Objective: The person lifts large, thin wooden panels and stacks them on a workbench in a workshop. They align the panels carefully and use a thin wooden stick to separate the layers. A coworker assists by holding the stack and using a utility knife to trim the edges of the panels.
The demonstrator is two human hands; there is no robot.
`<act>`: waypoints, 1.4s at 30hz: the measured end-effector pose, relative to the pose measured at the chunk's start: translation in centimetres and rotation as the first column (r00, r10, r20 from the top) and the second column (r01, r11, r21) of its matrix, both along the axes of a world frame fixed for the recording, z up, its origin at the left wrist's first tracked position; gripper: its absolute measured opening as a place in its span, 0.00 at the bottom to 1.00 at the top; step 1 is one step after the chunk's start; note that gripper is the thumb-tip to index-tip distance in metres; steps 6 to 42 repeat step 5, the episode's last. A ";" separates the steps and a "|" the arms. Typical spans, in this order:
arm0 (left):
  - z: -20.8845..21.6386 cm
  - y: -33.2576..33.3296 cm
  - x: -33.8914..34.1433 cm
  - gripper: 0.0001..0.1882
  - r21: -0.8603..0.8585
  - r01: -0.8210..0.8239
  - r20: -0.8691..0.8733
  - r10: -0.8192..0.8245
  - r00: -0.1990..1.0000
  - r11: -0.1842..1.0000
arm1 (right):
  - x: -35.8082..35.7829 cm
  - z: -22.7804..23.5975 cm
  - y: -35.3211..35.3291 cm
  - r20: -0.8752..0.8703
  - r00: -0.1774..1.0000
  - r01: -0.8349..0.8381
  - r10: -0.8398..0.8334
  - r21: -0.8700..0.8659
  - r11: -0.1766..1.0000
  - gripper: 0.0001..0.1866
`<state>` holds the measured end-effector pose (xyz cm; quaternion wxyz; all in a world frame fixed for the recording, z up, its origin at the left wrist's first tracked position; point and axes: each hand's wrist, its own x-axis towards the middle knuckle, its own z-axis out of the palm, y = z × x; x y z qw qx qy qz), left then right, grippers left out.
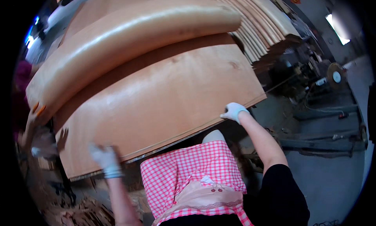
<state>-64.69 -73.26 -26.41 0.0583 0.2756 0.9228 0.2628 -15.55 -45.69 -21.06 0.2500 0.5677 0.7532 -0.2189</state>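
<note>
A broad, tan wood veneer sheet [164,92] lies before me, with more sheets under its front edge. Toward its right front corner, my right hand [235,112], in a white glove, is closed on that edge. My left hand [103,157], gloved too, is over the left part of the front edge. Motion smears its fingers, so their grip and any touch on the wood are unclear. Across the far side, a large veneer sheet [137,38] bends up into a long roll-like curve. Another person's hand [37,112] is at the left end of that curve.
Several curved wooden sheets [258,20] are stacked at the far right. Machinery with a round disc [336,76] stands along the right side. Wood scraps [84,214] litter the floor at lower left. A person in a purple sleeve [23,75] is at the left edge.
</note>
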 end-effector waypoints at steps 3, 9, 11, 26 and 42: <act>2.2 8.3 17.2 0.48 -0.188 0.507 -0.109 -0.531 0.840 0.841 | -0.1 0.2 -0.3 0.058 0.998 -0.008 0.009 -0.031 0.999 0.28; 3.5 11.6 22.1 0.52 -0.182 0.620 -0.076 -0.639 0.765 0.763 | -0.3 1.3 -0.6 0.029 1.000 0.007 -0.006 -0.028 1.000 0.29; 3.5 11.6 22.1 0.52 -0.182 0.620 -0.076 -0.639 0.765 0.763 | -0.3 1.3 -0.6 0.029 1.000 0.007 -0.006 -0.028 1.000 0.29; 3.5 11.6 22.1 0.52 -0.182 0.620 -0.076 -0.639 0.765 0.763 | -0.3 1.3 -0.6 0.029 1.000 0.007 -0.006 -0.028 1.000 0.29; 3.5 11.6 22.1 0.52 -0.182 0.620 -0.076 -0.639 0.765 0.763 | -0.3 1.3 -0.6 0.029 1.000 0.007 -0.006 -0.028 1.000 0.29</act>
